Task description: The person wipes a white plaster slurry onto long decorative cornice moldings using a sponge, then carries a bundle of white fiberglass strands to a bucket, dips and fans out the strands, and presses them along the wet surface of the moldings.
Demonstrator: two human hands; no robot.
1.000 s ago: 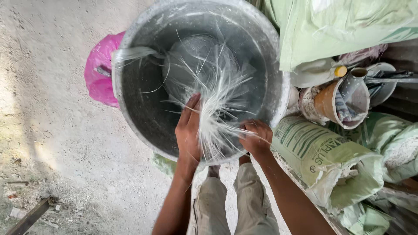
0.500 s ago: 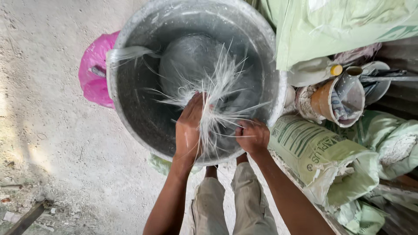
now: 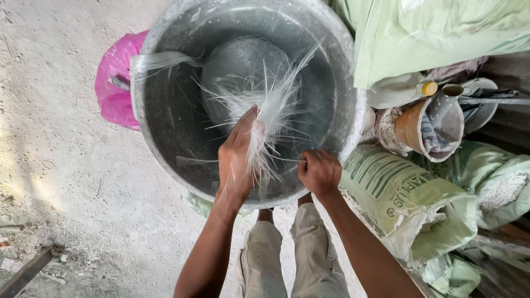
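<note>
A big grey metal tub (image 3: 165, 132) stands in front of me on the ground. Over its near side my left hand (image 3: 238, 157) grips a bundle of thin white fibres (image 3: 270, 105) that fan out upward into the tub. My right hand (image 3: 319, 172) is closed beside it, pinching a few thin strands pulled sideways from the bundle. A flat white strip (image 3: 160, 59) hangs over the tub's far left rim. The tub's bottom shows a rounded grey bulge (image 3: 243, 60).
A pink plastic bag (image 3: 113, 83) lies left of the tub. Pale green sacks (image 3: 408, 198) pile up on the right, with a small bucket (image 3: 428, 124) of odds and ends. A larger green sack (image 3: 430, 33) is at top right. My legs are below. Dusty concrete floor (image 3: 61, 182).
My left hand has lifted the fibre bundle higher and turned it upright. My right hand has shifted right, drawing strands away from the bundle.
</note>
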